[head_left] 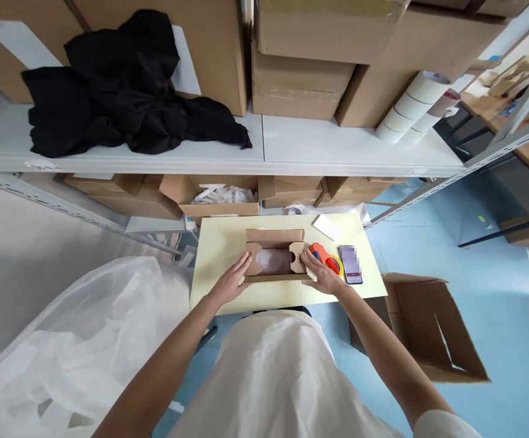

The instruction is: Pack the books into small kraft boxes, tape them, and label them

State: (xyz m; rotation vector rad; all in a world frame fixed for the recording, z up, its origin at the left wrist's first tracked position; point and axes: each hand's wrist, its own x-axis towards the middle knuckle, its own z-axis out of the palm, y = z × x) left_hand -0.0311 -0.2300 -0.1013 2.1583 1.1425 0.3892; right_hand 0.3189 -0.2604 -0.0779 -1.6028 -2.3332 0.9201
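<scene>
A small cardboard box (275,277) stands on the pale yellow table with its top open. Something whitish and translucent (274,260) lies inside; I cannot make out what it is. My left hand (231,281) grips the box's left end, fingers at the left end flap (254,258). At the opposite end, my right hand (323,275) holds the box by the right end flap (297,257). Just beyond my right hand lie an orange-red tape dispenser (325,255) with a yellow tape roll and a phone (350,264).
A white rectangular item (327,227) lies at the table's (219,243) back right. Behind rises a shelf (337,146) with cartons, black cloth (127,85) and label rolls (413,106). A large translucent bag (109,340) stands left; an open carton (428,322) sits on the floor right.
</scene>
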